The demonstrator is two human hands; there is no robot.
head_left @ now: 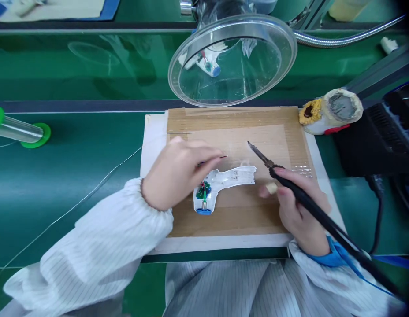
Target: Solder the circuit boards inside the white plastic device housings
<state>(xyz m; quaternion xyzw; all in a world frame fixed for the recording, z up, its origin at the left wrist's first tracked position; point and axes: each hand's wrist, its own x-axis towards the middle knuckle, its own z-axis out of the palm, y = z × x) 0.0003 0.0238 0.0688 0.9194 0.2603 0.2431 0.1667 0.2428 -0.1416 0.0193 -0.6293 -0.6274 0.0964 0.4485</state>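
Observation:
My left hand (181,171) is closed in a pinch over the cardboard, a thin dark wire (223,156) sticking out past the fingertips. Below those fingers lies a white gun-shaped plastic shell half (236,176), open side up. Inside its wide end sit a green circuit board (203,190) with wires and a blue end cap (203,211). My right hand (300,211) grips a black soldering iron (292,185), with its tip pointing up and left, apart from the shell. A cream-coloured cover (271,188) shows on one right finger.
A cardboard-topped work mat (231,224) lies under the hands. A clear fume hood (231,97) hangs above its far edge. To the right stand a jar with yellow sponge (343,108) and a black box (359,145). Thin solder wire (102,182) runs across the left; a green-ended spool (35,134) lies there.

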